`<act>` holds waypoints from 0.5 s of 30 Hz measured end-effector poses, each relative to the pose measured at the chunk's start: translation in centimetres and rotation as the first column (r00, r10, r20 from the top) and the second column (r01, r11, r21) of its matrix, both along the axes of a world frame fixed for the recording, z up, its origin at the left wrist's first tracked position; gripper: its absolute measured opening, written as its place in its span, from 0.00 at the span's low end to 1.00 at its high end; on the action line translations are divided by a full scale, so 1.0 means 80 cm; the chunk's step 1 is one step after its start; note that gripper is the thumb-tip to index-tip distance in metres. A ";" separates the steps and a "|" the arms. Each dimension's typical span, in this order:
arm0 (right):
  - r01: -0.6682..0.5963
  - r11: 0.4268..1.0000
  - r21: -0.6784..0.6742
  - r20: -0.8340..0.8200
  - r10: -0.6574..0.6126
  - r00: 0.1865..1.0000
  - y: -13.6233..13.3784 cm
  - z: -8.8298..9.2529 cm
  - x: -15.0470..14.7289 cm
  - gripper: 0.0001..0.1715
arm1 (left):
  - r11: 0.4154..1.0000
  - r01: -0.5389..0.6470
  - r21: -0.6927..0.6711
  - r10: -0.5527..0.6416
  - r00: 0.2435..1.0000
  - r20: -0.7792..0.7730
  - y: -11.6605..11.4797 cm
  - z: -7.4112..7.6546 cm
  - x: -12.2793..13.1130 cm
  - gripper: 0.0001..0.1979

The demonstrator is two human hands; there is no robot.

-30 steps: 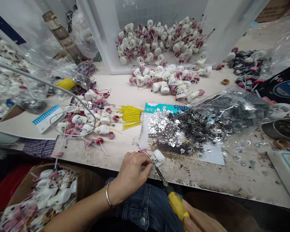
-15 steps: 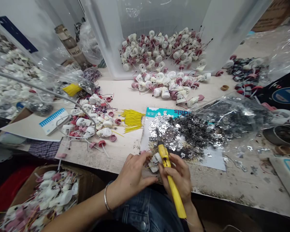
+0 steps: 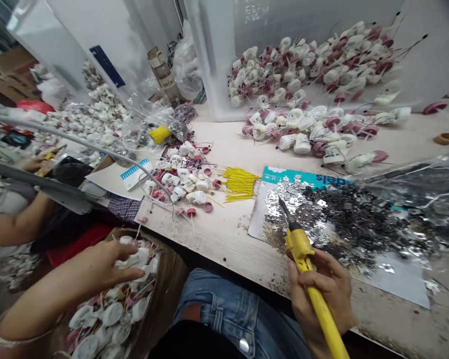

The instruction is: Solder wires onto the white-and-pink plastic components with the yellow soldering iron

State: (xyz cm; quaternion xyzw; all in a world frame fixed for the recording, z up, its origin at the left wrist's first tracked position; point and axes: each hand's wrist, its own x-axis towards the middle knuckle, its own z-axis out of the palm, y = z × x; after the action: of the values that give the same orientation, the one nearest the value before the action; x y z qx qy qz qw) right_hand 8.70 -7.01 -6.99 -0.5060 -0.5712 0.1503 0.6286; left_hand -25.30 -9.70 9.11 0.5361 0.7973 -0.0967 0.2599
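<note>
My right hand (image 3: 322,289) is wrapped round a yellow-handled tool (image 3: 303,254) with a black collar and a narrow metal tip. The tip points up and away, over the small silver metal plates (image 3: 284,197) on a printed sheet (image 3: 404,284). My left hand (image 3: 105,267) is over the cardboard box (image 3: 168,279) below the table edge, thumb and fingers apart. Beneath it lie white and pink plastic parts (image 3: 112,314) with thin wires. Its fingertips are close to the topmost parts; whether they touch cannot be told.
Yellow wires (image 3: 239,184) lie mid-table beside a heap of white and pink parts (image 3: 179,174). A translucent bin (image 3: 213,75) with more parts stands behind. Dark metal pieces (image 3: 359,224) cover the sheet's right side. A lamp-like grey arm (image 3: 78,134) crosses the left; another person's hand (image 3: 41,162) is beyond.
My left hand has moved from beside the tool, left and down to the box. The white part between my hands is gone from there. The view has turned left; my right hand keeps the tool.
</note>
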 end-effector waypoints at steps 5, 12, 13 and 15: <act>-0.041 0.999 -0.015 0.052 0.041 0.998 -0.003 0.005 -0.003 0.11 | 0.982 0.188 -0.007 -0.187 0.982 0.040 0.008 -0.011 0.020 0.15; 0.153 0.987 0.040 0.055 -0.155 0.986 -0.012 0.006 0.025 0.14 | 0.713 0.628 0.312 -0.690 0.548 0.473 0.133 -0.051 0.199 0.12; 0.203 0.978 0.056 0.068 -0.207 0.976 -0.013 0.007 0.031 0.14 | 0.696 0.609 0.380 -0.709 0.498 0.500 0.159 -0.056 0.224 0.09; 0.272 0.959 0.085 0.095 -0.279 0.955 -0.015 0.008 0.041 0.14 | 0.735 0.403 0.546 -0.668 0.571 0.478 0.210 -0.064 0.271 0.01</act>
State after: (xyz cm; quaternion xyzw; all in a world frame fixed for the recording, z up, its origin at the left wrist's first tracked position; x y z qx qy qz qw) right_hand 11.95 -8.24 -6.32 -0.5653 -0.5326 0.0137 0.6297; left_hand -3.61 7.13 3.97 0.7938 0.4528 0.1740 0.3667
